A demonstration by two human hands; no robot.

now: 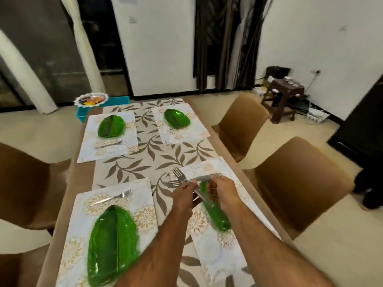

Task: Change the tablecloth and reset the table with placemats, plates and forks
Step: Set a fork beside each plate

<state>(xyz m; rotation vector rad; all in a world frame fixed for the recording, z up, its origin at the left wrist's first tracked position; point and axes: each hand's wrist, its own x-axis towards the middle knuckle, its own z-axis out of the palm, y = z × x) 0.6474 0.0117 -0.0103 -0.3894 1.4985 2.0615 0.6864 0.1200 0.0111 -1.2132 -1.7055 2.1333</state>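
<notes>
Both of my hands meet above the near right placemat (209,241). My left hand (183,194) pinches two forks (179,179) by their necks, tines fanned toward the table's middle, while my right hand (222,190) curls round the handle end of one — I cannot tell which. The leaf-shaped green plate (217,216) lies just below, near the table's right edge (234,160). Left of my arms, the near left placemat (136,191) carries its plate and a fork (113,197). Two far mats are set — only the left shows a fork. Brown chairs (298,183) stand close along the right edge.
</notes>
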